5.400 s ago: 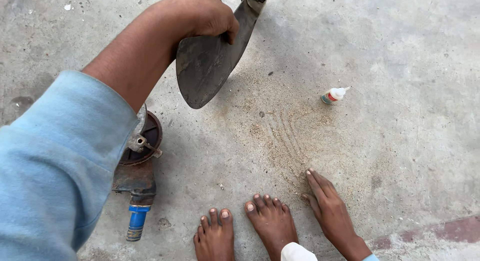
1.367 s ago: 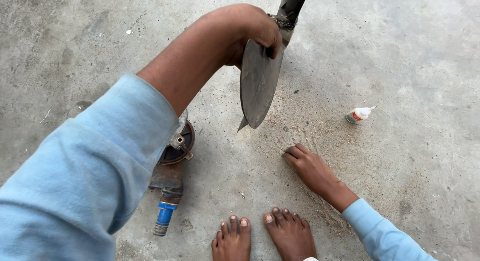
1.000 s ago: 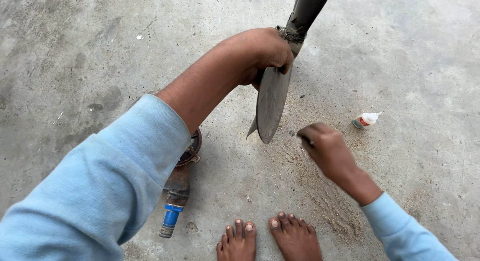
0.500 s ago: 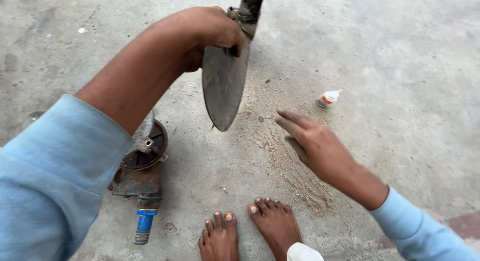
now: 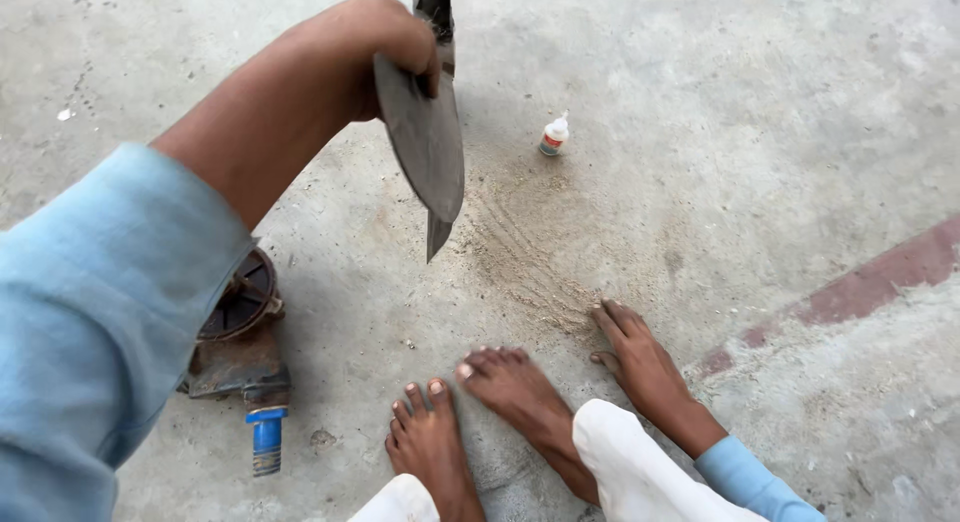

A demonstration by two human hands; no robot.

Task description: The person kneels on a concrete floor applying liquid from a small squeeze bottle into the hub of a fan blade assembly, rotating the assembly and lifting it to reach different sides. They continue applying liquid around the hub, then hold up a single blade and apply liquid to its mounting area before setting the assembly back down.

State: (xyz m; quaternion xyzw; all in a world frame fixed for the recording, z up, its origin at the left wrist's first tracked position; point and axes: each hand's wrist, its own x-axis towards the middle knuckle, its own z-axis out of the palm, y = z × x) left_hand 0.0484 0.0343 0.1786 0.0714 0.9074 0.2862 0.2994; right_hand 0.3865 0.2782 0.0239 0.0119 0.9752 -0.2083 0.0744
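My left hand (image 5: 375, 52) grips the top of a dark metal shovel blade (image 5: 425, 142), which hangs point-down above the concrete floor (image 5: 760, 132); its handle runs up out of view. My right hand (image 5: 640, 357) rests flat on the floor with fingers spread, at the near edge of a sandy, scratched patch (image 5: 520, 252), beside my bare feet (image 5: 480, 402).
A small white glue bottle (image 5: 553, 135) stands on the floor beyond the sandy patch. A rusty angle grinder (image 5: 243, 327) with a blue handle end lies at the left, partly hidden by my sleeve. A reddish stripe (image 5: 880, 272) crosses the floor at right.
My right hand has dropped from mid-air near the blade to the floor beside my feet. The blade has turned a little in my left hand and stays raised.
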